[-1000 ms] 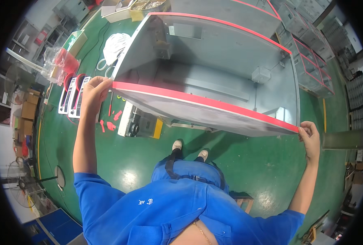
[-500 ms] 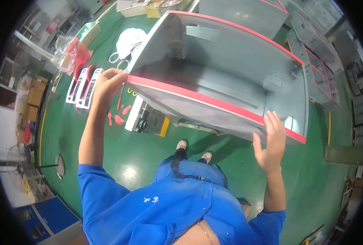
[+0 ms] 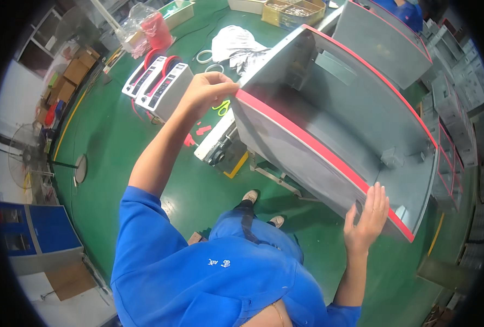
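Observation:
A large grey metal cabinet lies with its open side up, and red tape runs along its rim. At the near left corner my left hand is closed, thumb and fingertips pinched at the tape's end. My right hand rests against the near rim towards the right corner, fingers stretched out and pointing up. Two white tape dispensers with red rolls stand left of the cabinet. Yellow-green scissors lie just beyond my left wrist, partly hidden.
Under the cabinet is a stand with a black-and-yellow part. White cloth and tape rings lie behind the dispensers. Another grey cabinet stands beyond, near a person in blue. A floor fan stands far left.
The view has turned, so the cabinet appears further right and more slanted. My left hand stays at its corner and my right hand on the near rim.

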A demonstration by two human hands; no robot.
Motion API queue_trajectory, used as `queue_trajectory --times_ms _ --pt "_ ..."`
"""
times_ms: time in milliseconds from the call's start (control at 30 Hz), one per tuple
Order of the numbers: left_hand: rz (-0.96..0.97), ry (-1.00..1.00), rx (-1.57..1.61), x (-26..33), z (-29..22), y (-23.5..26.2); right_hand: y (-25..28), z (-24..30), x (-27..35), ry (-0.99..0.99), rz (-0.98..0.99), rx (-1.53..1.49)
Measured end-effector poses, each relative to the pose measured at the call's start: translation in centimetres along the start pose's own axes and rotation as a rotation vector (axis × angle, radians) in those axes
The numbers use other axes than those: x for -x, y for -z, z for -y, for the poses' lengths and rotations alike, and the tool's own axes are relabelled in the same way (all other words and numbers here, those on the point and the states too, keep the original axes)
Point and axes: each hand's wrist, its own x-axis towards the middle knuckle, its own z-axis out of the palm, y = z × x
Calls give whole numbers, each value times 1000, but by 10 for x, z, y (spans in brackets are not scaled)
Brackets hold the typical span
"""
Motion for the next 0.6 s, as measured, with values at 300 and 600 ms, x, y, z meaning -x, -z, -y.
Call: queue_trajectory --times_ms 300,600 --pt "-5 9 -38 -3 6 4 -1 2 0 -33 5 -44" --pt "-43 -11 -99 -1 6 3 -5 4 1 -39 -11 -46"
